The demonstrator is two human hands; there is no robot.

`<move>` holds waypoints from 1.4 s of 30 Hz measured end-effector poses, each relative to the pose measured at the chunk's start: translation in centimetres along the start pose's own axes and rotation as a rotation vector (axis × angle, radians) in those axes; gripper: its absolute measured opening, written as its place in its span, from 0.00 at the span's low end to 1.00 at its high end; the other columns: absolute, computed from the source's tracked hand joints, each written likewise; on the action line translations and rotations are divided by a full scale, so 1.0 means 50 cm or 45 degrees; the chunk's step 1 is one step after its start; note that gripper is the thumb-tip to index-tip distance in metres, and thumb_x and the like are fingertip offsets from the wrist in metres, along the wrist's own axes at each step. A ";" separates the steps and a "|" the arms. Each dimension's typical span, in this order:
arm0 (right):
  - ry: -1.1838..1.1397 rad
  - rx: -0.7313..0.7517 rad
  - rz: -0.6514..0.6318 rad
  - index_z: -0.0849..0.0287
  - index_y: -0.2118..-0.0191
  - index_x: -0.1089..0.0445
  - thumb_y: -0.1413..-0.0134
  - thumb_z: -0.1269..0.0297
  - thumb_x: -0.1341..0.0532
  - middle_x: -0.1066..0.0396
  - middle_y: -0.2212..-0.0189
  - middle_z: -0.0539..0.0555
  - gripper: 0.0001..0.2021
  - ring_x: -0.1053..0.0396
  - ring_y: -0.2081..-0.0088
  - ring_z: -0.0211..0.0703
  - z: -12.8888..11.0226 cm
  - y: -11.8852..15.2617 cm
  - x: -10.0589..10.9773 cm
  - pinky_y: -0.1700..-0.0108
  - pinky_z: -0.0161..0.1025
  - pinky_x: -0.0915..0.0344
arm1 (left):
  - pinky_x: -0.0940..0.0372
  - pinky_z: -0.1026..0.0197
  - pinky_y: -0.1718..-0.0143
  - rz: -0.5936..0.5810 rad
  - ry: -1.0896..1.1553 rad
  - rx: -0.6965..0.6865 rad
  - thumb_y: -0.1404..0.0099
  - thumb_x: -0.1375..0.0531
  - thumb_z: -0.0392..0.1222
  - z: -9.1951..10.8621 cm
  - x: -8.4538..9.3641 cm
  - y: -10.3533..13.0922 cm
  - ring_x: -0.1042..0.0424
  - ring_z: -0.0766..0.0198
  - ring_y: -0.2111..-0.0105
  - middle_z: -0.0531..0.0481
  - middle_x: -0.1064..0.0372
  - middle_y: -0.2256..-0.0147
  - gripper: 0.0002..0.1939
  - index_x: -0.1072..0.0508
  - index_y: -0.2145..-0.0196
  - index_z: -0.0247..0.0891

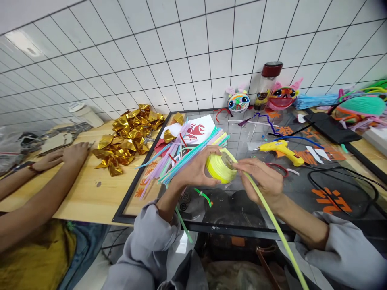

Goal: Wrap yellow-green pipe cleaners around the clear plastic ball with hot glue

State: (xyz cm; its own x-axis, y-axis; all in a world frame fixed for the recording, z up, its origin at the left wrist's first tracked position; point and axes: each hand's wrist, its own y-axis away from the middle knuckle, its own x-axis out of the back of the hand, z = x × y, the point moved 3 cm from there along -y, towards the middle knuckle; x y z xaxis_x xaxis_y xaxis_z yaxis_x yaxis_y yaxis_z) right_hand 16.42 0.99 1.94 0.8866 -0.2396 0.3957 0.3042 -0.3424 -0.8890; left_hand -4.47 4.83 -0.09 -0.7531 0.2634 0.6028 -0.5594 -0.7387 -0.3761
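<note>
My left hand [196, 168] is wrapped round the left side of a round, hollow yellow form [219, 168], which looks wound from fuzzy pipe cleaner. My right hand [263, 179] pinches a pale yellow pipe cleaner [273, 221] at the form's right edge. From there its long tail runs down over my right wrist toward my lap. What lies inside the form is hard to make out. Close behind my left hand is a bundle of pastel pipe cleaners [193, 155]. A short green twisted piece [204, 197] lies on the board just below the form.
A yellow glue gun [281, 151] with a black cable [332, 173] lies right. Behind stand a bottle [266, 86] and two decorated animal faces [238, 100]. Gold folded paper [130, 137] lies left, beside another person's hands [65, 155]. A black phone [332, 127] rests at right.
</note>
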 end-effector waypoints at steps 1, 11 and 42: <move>0.000 0.010 0.006 0.59 0.49 0.27 0.41 0.81 0.44 0.21 0.62 0.59 0.18 0.21 0.61 0.44 0.002 0.003 -0.002 0.61 0.38 0.24 | 0.43 0.38 0.32 0.001 -0.007 0.002 0.49 0.28 0.46 -0.001 0.000 0.000 0.38 0.44 0.36 0.39 0.40 0.39 0.38 0.39 0.45 0.43; 0.087 0.175 0.045 0.62 0.56 0.25 0.43 0.81 0.39 0.20 0.65 0.61 0.12 0.21 0.64 0.45 0.000 0.005 0.003 0.63 0.40 0.24 | 0.43 0.38 0.33 -0.028 0.005 -0.006 0.48 0.28 0.44 0.005 0.001 0.003 0.38 0.44 0.36 0.39 0.42 0.40 0.36 0.41 0.46 0.43; 0.076 0.255 0.029 0.62 0.59 0.23 0.40 0.79 0.38 0.18 0.63 0.62 0.09 0.19 0.58 0.46 0.015 0.033 -0.014 0.61 0.42 0.24 | 0.44 0.39 0.32 -0.037 -0.042 0.059 0.48 0.29 0.45 0.014 0.000 0.001 0.38 0.45 0.35 0.38 0.41 0.38 0.35 0.40 0.46 0.43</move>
State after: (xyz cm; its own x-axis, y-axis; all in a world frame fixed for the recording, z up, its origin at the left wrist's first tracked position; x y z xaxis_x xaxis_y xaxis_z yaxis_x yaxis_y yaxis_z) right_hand 16.58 1.28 0.02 0.8738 -0.3005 0.3824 0.3526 -0.1501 -0.9236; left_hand -4.29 4.37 0.38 -0.7244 0.2652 0.6363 -0.5638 -0.7590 -0.3256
